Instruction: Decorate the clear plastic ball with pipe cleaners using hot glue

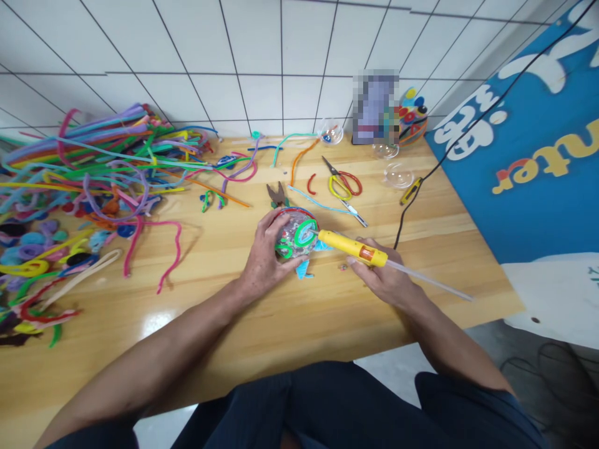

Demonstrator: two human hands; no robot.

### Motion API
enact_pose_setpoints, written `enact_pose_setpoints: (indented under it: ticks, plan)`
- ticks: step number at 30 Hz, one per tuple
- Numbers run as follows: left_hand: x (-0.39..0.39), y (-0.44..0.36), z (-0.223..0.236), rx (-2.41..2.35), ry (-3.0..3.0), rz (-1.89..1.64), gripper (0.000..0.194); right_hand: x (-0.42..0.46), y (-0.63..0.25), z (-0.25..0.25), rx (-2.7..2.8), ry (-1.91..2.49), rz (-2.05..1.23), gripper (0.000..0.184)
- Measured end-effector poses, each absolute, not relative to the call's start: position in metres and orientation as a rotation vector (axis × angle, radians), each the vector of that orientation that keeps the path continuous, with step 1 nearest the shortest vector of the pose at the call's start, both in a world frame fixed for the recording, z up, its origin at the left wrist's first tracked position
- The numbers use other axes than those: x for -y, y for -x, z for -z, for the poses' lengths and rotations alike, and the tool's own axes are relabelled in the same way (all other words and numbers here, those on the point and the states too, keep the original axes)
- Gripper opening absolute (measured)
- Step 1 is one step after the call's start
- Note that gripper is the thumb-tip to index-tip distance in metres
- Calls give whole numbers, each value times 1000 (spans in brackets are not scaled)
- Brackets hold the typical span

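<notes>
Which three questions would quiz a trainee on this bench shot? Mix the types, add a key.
1. Which hand holds the yellow glue gun?
2. True or false: the left hand is empty.
3. The scissors have grips coloured: A) both blue; B) one red, one yellow; C) both black.

Key:
1. The right hand.
2. False; it holds the green-trimmed round piece.
3. B.

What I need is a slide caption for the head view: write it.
Left grip holds a ball; right grip points a glue gun at its green ring.
</notes>
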State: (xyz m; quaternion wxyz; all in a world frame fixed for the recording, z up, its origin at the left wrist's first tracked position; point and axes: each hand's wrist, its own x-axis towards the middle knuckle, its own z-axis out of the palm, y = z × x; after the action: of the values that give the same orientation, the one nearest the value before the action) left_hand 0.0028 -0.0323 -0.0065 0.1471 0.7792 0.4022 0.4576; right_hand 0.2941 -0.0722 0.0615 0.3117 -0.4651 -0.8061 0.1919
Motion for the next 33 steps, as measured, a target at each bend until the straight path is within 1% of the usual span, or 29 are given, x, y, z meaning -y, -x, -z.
enact_pose_setpoints:
  ticks: [4,9,15,20,29,33]
  plan:
    - [32,-3,6,-1160,-2237,-1314,95,73,-295,-62,2121,1229,-505,7]
    - [32,-2,6,-1158,-2232,-1308,95,74,-296,-62,2134,1239,-539,5]
    - [32,-3,7,-1166,-2229,-1316,97,73,-296,-60,2140,1265,-516,9]
    - [32,-3,6,-1152,-2226,-1335,93,72,-295,-62,2130,1242,-515,8]
    - [32,-3,7,-1176,-2231,-1301,97,72,-294,-59,2121,1229,-499,7]
    - [32,-3,7,-1170,-2220,-1314,96,72,-293,-59,2128,1239,-488,6]
